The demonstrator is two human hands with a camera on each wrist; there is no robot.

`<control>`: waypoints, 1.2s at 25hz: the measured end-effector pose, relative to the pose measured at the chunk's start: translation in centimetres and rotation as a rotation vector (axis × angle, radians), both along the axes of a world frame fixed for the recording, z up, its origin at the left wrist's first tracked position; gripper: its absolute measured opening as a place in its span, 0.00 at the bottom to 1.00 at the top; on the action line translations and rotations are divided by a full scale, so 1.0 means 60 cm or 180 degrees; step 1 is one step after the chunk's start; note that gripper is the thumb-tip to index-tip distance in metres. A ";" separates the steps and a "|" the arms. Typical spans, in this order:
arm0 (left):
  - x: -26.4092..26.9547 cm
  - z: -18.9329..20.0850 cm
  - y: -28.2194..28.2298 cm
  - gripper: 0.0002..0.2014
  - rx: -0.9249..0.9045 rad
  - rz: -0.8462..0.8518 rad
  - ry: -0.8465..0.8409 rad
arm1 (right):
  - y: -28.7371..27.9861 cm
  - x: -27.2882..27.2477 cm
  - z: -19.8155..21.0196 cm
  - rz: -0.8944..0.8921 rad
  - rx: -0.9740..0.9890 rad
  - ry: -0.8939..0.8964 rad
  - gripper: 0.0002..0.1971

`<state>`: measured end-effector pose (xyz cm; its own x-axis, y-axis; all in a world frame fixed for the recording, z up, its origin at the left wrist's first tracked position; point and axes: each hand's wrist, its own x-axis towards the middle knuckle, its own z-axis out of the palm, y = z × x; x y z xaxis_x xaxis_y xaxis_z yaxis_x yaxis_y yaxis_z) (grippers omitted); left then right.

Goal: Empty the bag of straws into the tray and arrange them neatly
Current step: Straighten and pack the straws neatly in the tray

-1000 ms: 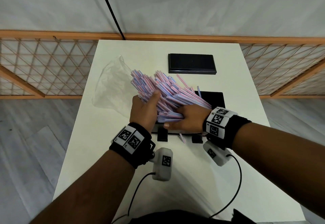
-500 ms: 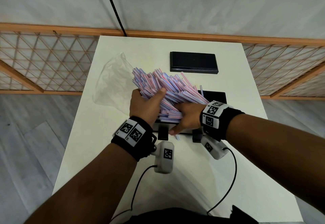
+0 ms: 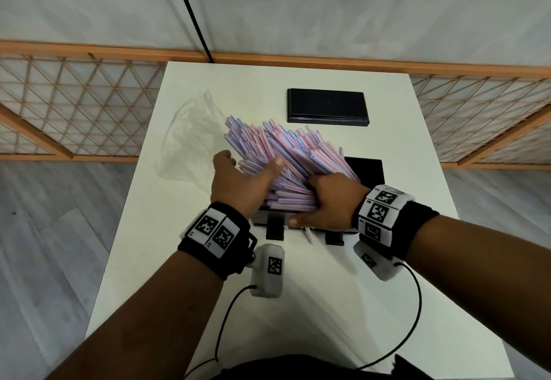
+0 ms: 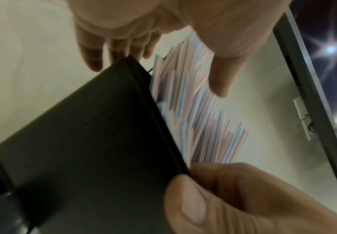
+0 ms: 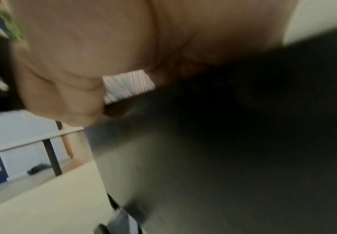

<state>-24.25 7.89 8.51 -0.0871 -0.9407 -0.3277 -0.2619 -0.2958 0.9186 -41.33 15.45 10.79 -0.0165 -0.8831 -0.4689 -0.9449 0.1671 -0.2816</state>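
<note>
A big heap of pink-and-blue striped straws [image 3: 286, 159] fans up and to the left out of a black tray [image 3: 365, 168] at mid-table. My left hand [image 3: 241, 180] is at the heap's left side, its thumb lying on top of the straws. In the left wrist view its fingers [image 4: 113, 50] reach straight past the tray's corner [image 4: 93, 134], beside the straws [image 4: 193, 110]. My right hand [image 3: 331, 201] grips the near ends of the straws [image 5: 127, 85] at the tray's front edge. The empty clear bag [image 3: 190, 147] lies left of the tray.
A second flat black piece [image 3: 326, 107] lies at the back of the white table [image 3: 328, 305]. One loose straw [image 3: 308, 235] sticks out at the tray's front. A wooden lattice railing [image 3: 74, 117] borders the table's far side.
My left hand has slid left along the heap and spread, its fingers now outside the pile. The right hand has stayed on the near ends.
</note>
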 end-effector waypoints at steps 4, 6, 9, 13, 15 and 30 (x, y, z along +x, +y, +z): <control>-0.002 0.000 -0.007 0.43 0.0116 0.0087 0.0270 | 0.020 0.001 0.010 0.0080 -0.0553 -0.0110 0.25; -0.007 0.001 0.000 0.33 0.0024 -0.0146 0.0072 | 0.021 0.006 0.004 0.0157 -0.0380 -0.0142 0.21; -0.010 0.000 0.004 0.35 0.0108 -0.0092 0.0200 | 0.016 0.007 -0.006 0.0131 -0.0146 0.0113 0.23; -0.011 0.003 0.010 0.41 0.0171 0.0078 0.0482 | 0.002 0.016 -0.011 0.0067 0.0241 0.0044 0.27; -0.016 0.007 0.018 0.41 0.0177 0.0117 0.0521 | -0.012 0.019 -0.013 -0.0066 0.0447 0.0041 0.28; -0.017 0.012 0.009 0.37 -0.0160 0.0202 0.0510 | -0.032 0.024 -0.011 0.0046 -0.0022 -0.0707 0.29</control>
<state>-25.25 8.42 9.21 -0.0743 -0.9609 -0.2668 -0.0934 -0.2597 0.9612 -39.88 13.51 10.13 0.0993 -0.8857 -0.4536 -0.8617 0.1514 -0.4842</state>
